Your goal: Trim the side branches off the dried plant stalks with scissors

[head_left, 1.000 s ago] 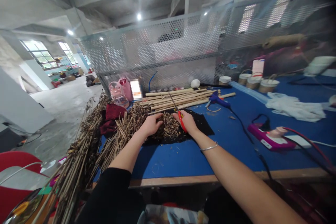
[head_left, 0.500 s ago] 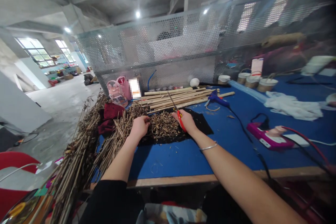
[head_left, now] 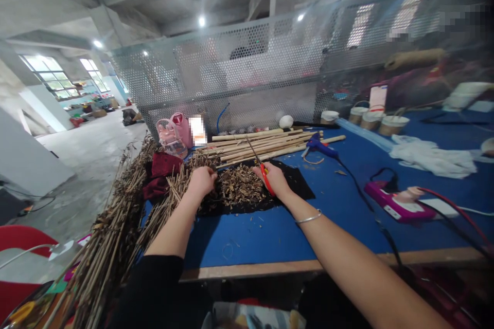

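Pointing away, slanting left — red-handled scissors (head_left: 264, 172), right fingers (head_left: 274, 171) wrapped round them — left fingers (head_left: 211, 175), grip unclear

Two hands (head_left: 202, 182) (head_left: 276, 180), one scissors (head_left: 265, 174), one bangle (head_left: 309, 217). On the tabletop (head_left: 270, 249): one glue gun (head_left: 326, 150), one black cloth (head_left: 302, 183); towards the far edge, one ball (head_left: 286, 122), at least three tubs (head_left: 393, 126), and several sticks (head_left: 278, 144), overlapping too much to count.

red-handled scissors (head_left: 265, 179), brown dried cuttings (head_left: 240, 185), black cloth (head_left: 299, 182), blue tabletop (head_left: 262, 241), magenta-and-white power strip (head_left: 403, 205)
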`<state>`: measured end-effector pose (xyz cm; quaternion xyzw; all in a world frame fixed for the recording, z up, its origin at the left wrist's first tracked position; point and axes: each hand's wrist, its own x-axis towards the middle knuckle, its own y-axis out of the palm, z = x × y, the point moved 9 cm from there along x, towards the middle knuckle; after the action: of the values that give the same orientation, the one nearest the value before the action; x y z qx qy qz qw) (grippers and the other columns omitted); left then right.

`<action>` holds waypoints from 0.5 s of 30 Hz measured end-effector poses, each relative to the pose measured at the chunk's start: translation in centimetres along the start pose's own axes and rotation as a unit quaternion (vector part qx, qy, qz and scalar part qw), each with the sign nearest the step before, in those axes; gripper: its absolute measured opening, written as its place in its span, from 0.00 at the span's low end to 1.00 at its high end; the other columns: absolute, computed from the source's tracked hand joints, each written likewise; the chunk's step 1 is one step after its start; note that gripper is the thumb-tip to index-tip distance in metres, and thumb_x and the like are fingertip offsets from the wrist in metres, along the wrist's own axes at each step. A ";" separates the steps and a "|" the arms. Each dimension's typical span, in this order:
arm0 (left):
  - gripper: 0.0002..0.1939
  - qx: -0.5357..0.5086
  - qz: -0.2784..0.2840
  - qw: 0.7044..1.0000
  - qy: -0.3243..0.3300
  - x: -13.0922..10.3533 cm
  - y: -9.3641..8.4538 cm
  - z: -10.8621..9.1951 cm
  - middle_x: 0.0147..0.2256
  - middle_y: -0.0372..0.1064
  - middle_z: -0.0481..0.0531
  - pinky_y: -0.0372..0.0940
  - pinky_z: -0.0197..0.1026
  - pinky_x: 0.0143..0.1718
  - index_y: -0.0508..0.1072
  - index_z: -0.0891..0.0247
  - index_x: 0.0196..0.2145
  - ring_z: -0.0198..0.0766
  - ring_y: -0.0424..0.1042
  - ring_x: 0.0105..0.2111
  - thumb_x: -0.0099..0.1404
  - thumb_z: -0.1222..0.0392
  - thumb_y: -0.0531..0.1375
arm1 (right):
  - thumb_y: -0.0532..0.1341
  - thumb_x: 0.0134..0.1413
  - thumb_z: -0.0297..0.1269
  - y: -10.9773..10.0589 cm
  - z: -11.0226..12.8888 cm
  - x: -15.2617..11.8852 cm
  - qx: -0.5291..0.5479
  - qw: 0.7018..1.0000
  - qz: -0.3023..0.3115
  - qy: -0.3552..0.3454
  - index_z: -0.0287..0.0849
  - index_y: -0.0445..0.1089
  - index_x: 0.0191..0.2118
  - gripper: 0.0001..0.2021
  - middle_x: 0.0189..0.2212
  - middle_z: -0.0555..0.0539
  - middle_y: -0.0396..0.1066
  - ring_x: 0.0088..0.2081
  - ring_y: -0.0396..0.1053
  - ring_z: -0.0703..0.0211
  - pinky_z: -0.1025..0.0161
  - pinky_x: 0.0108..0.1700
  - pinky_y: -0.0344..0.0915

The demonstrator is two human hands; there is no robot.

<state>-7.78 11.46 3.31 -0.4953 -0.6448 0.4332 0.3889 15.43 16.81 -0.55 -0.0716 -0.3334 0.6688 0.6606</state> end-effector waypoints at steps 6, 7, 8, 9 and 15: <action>0.14 0.080 0.016 0.995 -0.056 0.2 1.4 2.3 0.37 0.71 0.70 0.64 0.47 0.38 0.74 0.71 0.32 0.53 0.71 0.39 0.51 0.59 0.58 | 0.55 0.45 0.53 0.2 0.0 0.0 0.002 1.000 0.001 -0.001 0.42 0.62 0.23 0.17 0.18 0.52 0.63 0.22 0.59 0.63 0.68 0.27 0.55; 0.13 0.082 0.017 0.995 -0.057 0.4 1.3 2.4 0.37 0.71 0.69 0.64 0.46 0.38 0.75 0.69 0.32 0.52 0.71 0.39 0.52 0.60 0.56 | 0.55 0.46 0.52 0.2 0.1 0.0 0.006 1.000 0.001 -0.003 0.42 0.62 0.24 0.17 0.19 0.52 0.64 0.22 0.60 0.63 0.68 0.27 0.55; 0.13 0.083 0.017 0.995 -0.056 0.6 1.2 2.5 0.36 0.71 0.67 0.64 0.45 0.38 0.75 0.68 0.33 0.51 0.71 0.39 0.53 0.60 0.55 | 0.55 0.46 0.52 0.2 0.1 0.0 0.009 1.000 0.001 -0.005 0.42 0.63 0.24 0.17 0.19 0.51 0.64 0.23 0.60 0.63 0.68 0.27 0.55; 0.13 0.083 0.018 0.995 -0.054 0.8 1.0 2.5 0.36 0.72 0.65 0.64 0.44 0.38 0.75 0.66 0.33 0.49 0.71 0.39 0.53 0.60 0.54 | 0.55 0.46 0.52 0.2 0.2 0.0 0.011 1.000 0.002 -0.007 0.42 0.63 0.24 0.17 0.20 0.51 0.65 0.23 0.61 0.63 0.68 0.28 0.55; 0.17 0.090 0.021 0.995 -0.045 1.1 1.6 1.5 0.38 0.71 0.65 0.64 0.46 0.40 0.75 0.66 0.35 0.51 0.70 0.40 0.52 0.53 0.57 | 0.56 0.46 0.51 0.1 0.4 -0.1 0.006 1.000 0.003 -0.012 0.42 0.63 0.24 0.16 0.19 0.51 0.66 0.23 0.61 0.63 0.68 0.26 0.54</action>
<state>-8.94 12.50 1.38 -0.4518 -0.6094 0.5194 0.3933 15.12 16.55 -0.32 -0.0610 -0.3372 0.6735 0.6549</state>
